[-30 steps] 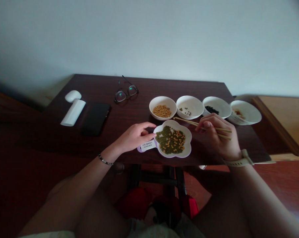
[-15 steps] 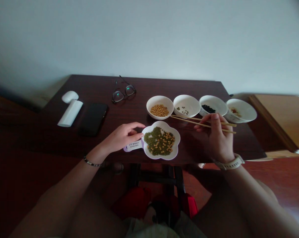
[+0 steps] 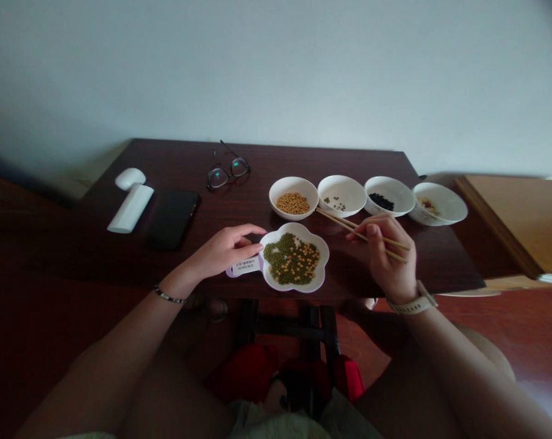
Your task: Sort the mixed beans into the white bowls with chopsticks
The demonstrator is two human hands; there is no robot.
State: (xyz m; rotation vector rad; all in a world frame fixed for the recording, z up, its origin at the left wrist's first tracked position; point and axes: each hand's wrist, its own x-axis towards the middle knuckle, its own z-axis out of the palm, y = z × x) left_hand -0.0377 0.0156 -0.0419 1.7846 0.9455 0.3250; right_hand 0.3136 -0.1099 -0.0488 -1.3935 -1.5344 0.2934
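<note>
A white flower-shaped dish (image 3: 322,268) with a labelled purple-edged handle lies near the table's front edge. Green mung beans (image 3: 276,251) and yellow soybeans (image 3: 307,253) are mixed inside it. My left hand (image 3: 227,249) holds the dish at its left side, thumb on the rim and fingers beside it. Wooden chopsticks (image 3: 342,221) are gripped in my right hand (image 3: 390,250). Their tips are close together between the soybean bowl (image 3: 280,207) and a bowl with a few green beans (image 3: 354,194). Whether a bean is pinched there is too small to tell.
Right of these stand a bowl of black beans (image 3: 401,198) and a bowl with a few reddish bits (image 3: 452,210). Glasses (image 3: 230,174), a black phone (image 3: 172,219) and a white cylindrical object (image 3: 130,209) lie left on the dark table (image 3: 303,157). A wall rises behind.
My right hand has shifted left, and the chopsticks now slant more steeply, with tips still near the bowls. My left hand stays at the dish. The view has shifted slightly.
</note>
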